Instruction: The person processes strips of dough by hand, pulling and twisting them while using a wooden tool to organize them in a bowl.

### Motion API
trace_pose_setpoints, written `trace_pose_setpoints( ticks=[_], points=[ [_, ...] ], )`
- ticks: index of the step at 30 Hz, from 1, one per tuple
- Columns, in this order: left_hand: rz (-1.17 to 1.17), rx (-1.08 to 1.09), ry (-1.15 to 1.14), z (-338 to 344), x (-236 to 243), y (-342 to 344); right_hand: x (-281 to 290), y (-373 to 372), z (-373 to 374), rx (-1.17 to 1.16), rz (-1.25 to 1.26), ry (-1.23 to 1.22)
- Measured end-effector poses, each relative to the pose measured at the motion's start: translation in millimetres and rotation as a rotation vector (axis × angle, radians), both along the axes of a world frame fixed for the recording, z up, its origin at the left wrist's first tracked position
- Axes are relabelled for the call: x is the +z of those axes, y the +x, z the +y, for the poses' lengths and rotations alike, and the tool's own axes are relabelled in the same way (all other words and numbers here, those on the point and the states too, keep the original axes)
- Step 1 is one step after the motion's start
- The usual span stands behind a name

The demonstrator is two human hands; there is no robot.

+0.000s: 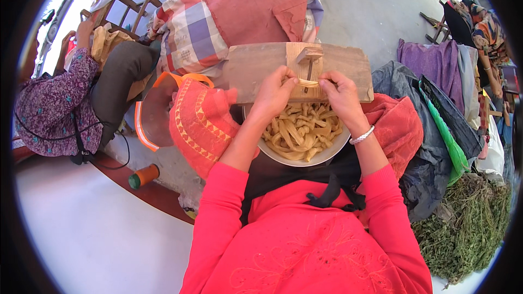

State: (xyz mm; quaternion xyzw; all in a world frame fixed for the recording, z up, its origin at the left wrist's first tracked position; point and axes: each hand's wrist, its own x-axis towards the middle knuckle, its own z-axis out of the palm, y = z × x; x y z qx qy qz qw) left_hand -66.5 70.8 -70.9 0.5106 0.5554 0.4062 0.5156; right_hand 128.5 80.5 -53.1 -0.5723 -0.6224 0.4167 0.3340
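A pale strip point(308, 83) is pinched between both hands, right at the middle of the wooden board point(256, 65). The left hand point(277, 91) is clenched on the strip's left end; the right hand point(340, 93) is closed on its right end, a white bracelet point(362, 135) seen at the wrist. The strip is stretched across a small wooden block with a peg point(308, 57) fixed to the board.

Just below the hands, a white bowl point(321, 157) heaped with similar pale strips point(299, 129) is held in the lap, its far rim tucked under the board's near edge. The bowl is flanked by red cloth: an embroidered piece point(199, 122) on the left, a plain one point(397, 128) on the right.

Beyond the board, a checked bundle topped with a reddish cloth point(239, 11) is crowded close against its far side. To the left, an orange-rimmed pan point(152, 117) is propped, and a spool of orange thread point(143, 176) is seen lying on the floor. Further left, a person in a purple patterned top point(54, 103) is seated by a wooden chair point(128, 5). To the right, dark and green bags point(441, 125) are piled, with dried herbs point(468, 228) heaped beside them.
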Motion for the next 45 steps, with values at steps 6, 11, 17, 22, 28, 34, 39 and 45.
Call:
trace_pose_setpoints(
  ticks=[6, 11, 17, 22, 28, 34, 39, 45],
  points=[
    [0.605, 0.135, 0.136, -4, 1, -5, -12, 11, -3, 0.054, -0.364, 0.413],
    [0.252, 0.037, 0.158, -46, 20, 20, 31, -7, -34, 0.079, -0.337, 0.794],
    [-0.136, -0.302, -0.147, -77, 48, 21, 37, -3, -50, 0.117, -0.436, 0.368],
    [0.242, -0.423, 0.292, -74, 134, -5, 87, 25, -87, 0.536, -0.254, 0.102],
    [-0.437, -0.342, 0.049, -86, 132, 15, 160, 15, -123, 0.284, 0.672, -0.53],
    [-0.678, -0.203, -0.045, -87, 59, 67, 43, -2, -73, -0.121, 0.159, 0.259],
    [-0.568, -0.21, -0.138, -78, 28, 59, 42, 5, -66, -0.012, -0.341, 0.46],
    [0.646, -0.226, 0.556, -89, 20, 54, -12, 29, -92, 0.009, -0.087, -0.093]
  ],
)
